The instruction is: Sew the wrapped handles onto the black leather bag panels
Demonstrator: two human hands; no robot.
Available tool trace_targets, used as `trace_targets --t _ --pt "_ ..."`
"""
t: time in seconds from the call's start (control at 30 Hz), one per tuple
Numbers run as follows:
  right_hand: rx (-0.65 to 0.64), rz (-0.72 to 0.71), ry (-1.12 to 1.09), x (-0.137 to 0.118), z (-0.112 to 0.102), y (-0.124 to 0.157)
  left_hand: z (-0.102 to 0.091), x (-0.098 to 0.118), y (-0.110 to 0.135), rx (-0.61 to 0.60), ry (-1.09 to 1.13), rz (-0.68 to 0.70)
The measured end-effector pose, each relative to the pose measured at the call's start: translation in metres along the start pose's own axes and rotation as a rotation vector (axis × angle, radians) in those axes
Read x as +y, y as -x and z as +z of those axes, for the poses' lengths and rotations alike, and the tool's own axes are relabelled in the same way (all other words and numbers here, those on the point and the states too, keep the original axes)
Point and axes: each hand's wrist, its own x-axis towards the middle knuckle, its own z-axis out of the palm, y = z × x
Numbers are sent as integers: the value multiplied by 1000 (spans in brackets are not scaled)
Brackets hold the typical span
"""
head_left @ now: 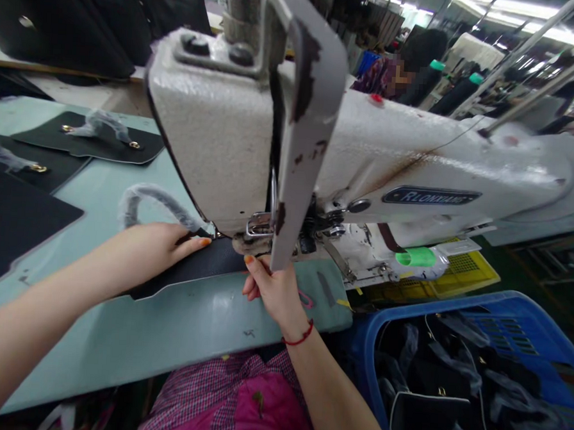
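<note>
A black bag panel (195, 266) lies on the pale green table beneath the head of the white sewing machine (214, 134). Its plastic-wrapped handle (148, 198) arches up behind my left hand (157, 252). That hand grips the panel by the handle's near end, thumb on top and the other fingers mostly hidden. At the panel's right end, close to the presser foot, my right hand (276, 286) pinches the edge between thumb and fingers. The needle area is partly hidden by the machine's grey lever (303, 139).
More black panels with wrapped handles (99, 125) lie on the table (214, 314) to the left. Finished-looking black bags (51, 29) stand behind. At lower right, a blue basket (371, 348) holds several black pieces; a yellow crate (477, 266) sits beyond. Another person (381, 72) is in the background.
</note>
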Motion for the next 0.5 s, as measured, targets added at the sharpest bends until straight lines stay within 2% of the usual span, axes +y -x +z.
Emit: trace_targets --t 0.03,0.07,0.1,0.13,0.17,0.23,0.27,0.3,0.37,0.43,0.5 --pt "7 4 0 1 0 0 -3 11 16 -15 -91 -5" --pt "10 7 -3 1 1 0 -4 23 33 27 -134 -8" --pt "12 10 -10 1 1 0 -1 35 51 105 -66 -2" --pt "13 11 -20 2 1 0 6 47 69 152 103 -10" --pt "13 8 -29 2 1 0 17 59 84 141 327 -48" --pt "5 -8 -39 2 1 1 44 78 102 -59 824 -203" --pt "2 -17 -40 2 1 1 59 85 104 -134 1064 -339" --pt "0 -25 -40 2 1 1 72 90 102 -160 1294 -456" --pt "-1 -27 -41 3 1 1 89 94 86 -166 1601 -581" --pt "4 -21 -48 4 1 1 94 94 66 -128 1700 -629" --pt "6 -11 -68 6 2 1 93 91 51 -89 1680 -686"
